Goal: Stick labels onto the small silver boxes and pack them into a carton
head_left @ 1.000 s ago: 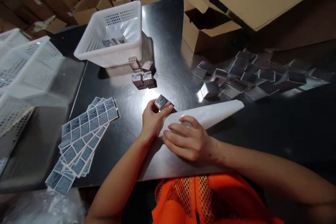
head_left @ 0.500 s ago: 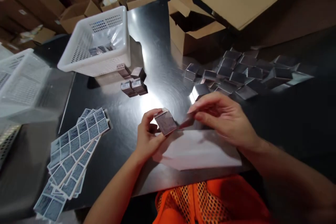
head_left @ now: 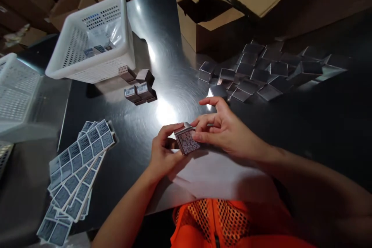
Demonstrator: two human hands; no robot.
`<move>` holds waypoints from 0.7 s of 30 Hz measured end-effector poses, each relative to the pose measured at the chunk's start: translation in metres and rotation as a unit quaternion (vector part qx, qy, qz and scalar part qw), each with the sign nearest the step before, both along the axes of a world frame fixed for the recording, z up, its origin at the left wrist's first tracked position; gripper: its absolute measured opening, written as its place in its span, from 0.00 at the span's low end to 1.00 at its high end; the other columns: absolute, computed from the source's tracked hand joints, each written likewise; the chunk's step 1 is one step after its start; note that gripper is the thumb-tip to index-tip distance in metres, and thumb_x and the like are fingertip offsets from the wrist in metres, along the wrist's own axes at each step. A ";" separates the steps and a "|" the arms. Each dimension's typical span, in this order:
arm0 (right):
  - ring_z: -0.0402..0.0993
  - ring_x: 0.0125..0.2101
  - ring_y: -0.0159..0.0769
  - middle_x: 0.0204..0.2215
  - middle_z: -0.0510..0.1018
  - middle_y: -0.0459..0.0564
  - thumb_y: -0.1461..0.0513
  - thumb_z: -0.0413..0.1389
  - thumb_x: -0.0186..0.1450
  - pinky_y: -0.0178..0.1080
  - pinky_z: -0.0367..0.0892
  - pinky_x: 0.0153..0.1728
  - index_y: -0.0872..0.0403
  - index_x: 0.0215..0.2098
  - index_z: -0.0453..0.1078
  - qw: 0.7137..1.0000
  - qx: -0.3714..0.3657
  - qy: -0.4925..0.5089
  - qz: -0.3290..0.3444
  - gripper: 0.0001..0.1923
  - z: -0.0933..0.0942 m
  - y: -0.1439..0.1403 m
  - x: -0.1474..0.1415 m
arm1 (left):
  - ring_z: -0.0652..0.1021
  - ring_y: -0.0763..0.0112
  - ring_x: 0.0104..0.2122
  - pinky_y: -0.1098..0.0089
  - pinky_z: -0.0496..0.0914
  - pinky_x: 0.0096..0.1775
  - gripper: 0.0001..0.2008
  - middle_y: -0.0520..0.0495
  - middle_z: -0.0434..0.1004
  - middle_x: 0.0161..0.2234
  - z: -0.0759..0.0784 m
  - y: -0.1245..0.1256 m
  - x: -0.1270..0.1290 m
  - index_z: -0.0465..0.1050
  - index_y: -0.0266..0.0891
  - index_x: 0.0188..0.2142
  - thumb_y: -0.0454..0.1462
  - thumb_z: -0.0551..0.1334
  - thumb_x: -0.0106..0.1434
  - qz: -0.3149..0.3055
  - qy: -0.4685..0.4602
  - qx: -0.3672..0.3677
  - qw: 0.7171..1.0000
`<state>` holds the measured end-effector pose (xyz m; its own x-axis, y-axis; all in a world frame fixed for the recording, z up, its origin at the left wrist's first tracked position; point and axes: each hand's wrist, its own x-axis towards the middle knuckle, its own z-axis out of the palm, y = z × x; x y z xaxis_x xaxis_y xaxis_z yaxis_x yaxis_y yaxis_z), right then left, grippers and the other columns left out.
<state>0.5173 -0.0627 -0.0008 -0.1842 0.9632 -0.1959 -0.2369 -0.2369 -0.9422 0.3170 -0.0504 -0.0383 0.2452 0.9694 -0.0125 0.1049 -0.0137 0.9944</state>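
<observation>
My left hand [head_left: 162, 153] grips a small silver box [head_left: 187, 140] just above the steel table [head_left: 162, 38]. A printed label covers the box's upper face. My right hand [head_left: 223, 126] meets it from the right, with thumb and fingers pressed on the box's edge. A white backing sheet [head_left: 215, 174] lies flat under both hands, near the table's front edge. Fanned sheets of printed labels [head_left: 77, 164] rest to the left of my left arm.
A white perforated basket [head_left: 93, 42] with a few boxes inside stands at the back left. Several labelled boxes [head_left: 138, 85] sit in front of it. A heap of silver boxes [head_left: 261, 71] spreads at the right. An open cardboard carton [head_left: 206, 15] stands behind.
My right hand has lifted off the white sheet and come to the box in my left hand. The box has turned and now shows a labelled face. The view has shifted.
</observation>
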 end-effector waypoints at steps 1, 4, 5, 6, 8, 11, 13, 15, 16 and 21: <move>0.80 0.36 0.37 0.27 0.76 0.37 0.58 0.70 0.57 0.41 0.77 0.38 0.47 0.55 0.53 1.000 -0.003 -0.001 0.000 0.37 0.000 0.000 0.000 | 0.81 0.64 0.37 0.69 0.76 0.36 0.23 0.47 0.82 0.40 0.000 0.000 0.000 0.79 0.46 0.44 0.35 0.76 0.47 0.002 0.001 0.008 1.000; 0.80 0.37 0.37 0.26 0.76 0.37 0.58 0.71 0.57 0.40 0.77 0.38 0.47 0.54 0.53 1.000 -0.011 -0.002 0.000 0.37 0.001 -0.001 -0.001 | 0.81 0.63 0.38 0.70 0.76 0.36 0.22 0.46 0.82 0.39 0.001 0.000 0.001 0.80 0.46 0.43 0.35 0.77 0.46 0.013 0.010 0.023 1.000; 0.80 0.37 0.37 0.26 0.76 0.37 0.58 0.71 0.56 0.40 0.76 0.38 0.47 0.54 0.53 1.000 -0.012 -0.002 -0.001 0.37 0.002 -0.002 -0.002 | 0.81 0.63 0.38 0.70 0.76 0.35 0.22 0.46 0.82 0.39 0.001 0.000 0.000 0.81 0.46 0.42 0.35 0.77 0.45 0.015 0.013 0.023 1.000; 0.80 0.38 0.38 0.26 0.75 0.37 0.58 0.71 0.56 0.39 0.76 0.37 0.47 0.54 0.53 1.000 -0.013 -0.002 -0.002 0.37 0.002 -0.002 -0.002 | 0.81 0.63 0.38 0.70 0.76 0.36 0.22 0.46 0.82 0.39 0.001 0.000 0.000 0.81 0.46 0.42 0.35 0.77 0.45 0.015 0.015 0.021 1.000; 0.80 0.41 0.39 0.26 0.75 0.38 0.58 0.71 0.56 0.38 0.76 0.38 0.47 0.53 0.53 1.000 -0.012 -0.007 -0.004 0.37 0.003 -0.002 -0.003 | 0.82 0.62 0.39 0.69 0.76 0.36 0.23 0.46 0.81 0.40 0.000 0.000 -0.001 0.81 0.46 0.44 0.35 0.77 0.46 0.009 0.020 0.012 1.000; 0.78 0.50 0.42 0.25 0.75 0.39 0.58 0.71 0.56 0.39 0.77 0.40 0.47 0.52 0.54 1.000 -0.006 -0.018 -0.006 0.35 0.004 -0.002 -0.003 | 0.82 0.60 0.40 0.68 0.76 0.37 0.24 0.45 0.81 0.41 -0.002 0.000 -0.002 0.80 0.46 0.45 0.35 0.76 0.47 0.004 0.027 0.006 1.000; 0.77 0.52 0.44 0.25 0.75 0.40 0.57 0.71 0.57 0.41 0.77 0.42 0.47 0.51 0.54 1.000 -0.002 -0.021 -0.007 0.34 0.004 -0.002 -0.003 | 0.82 0.59 0.41 0.68 0.77 0.37 0.24 0.45 0.82 0.41 -0.003 0.000 -0.002 0.80 0.46 0.45 0.35 0.76 0.47 0.005 0.026 0.004 1.000; 0.77 0.51 0.44 0.25 0.75 0.40 0.57 0.70 0.57 0.42 0.78 0.42 0.47 0.51 0.55 1.000 -0.002 -0.022 -0.006 0.33 0.003 -0.001 -0.003 | 0.82 0.60 0.41 0.68 0.77 0.38 0.24 0.45 0.82 0.41 -0.003 0.000 -0.001 0.80 0.46 0.45 0.35 0.76 0.47 0.004 0.026 0.005 1.000; 0.78 0.50 0.43 0.25 0.75 0.40 0.57 0.70 0.57 0.41 0.78 0.42 0.47 0.51 0.55 1.000 -0.003 -0.022 -0.007 0.33 0.002 -0.001 -0.003 | 0.82 0.60 0.40 0.69 0.77 0.37 0.24 0.45 0.82 0.41 -0.004 0.000 -0.001 0.80 0.46 0.45 0.35 0.76 0.47 0.003 0.026 0.006 1.000; 0.77 0.52 0.43 0.25 0.75 0.40 0.58 0.71 0.56 0.40 0.78 0.41 0.47 0.50 0.56 1.000 -0.008 -0.017 -0.009 0.32 0.003 -0.001 -0.003 | 0.83 0.65 0.37 0.72 0.77 0.35 0.25 0.47 0.82 0.41 -0.006 0.000 -0.002 0.80 0.46 0.46 0.33 0.76 0.47 -0.005 0.029 0.033 0.999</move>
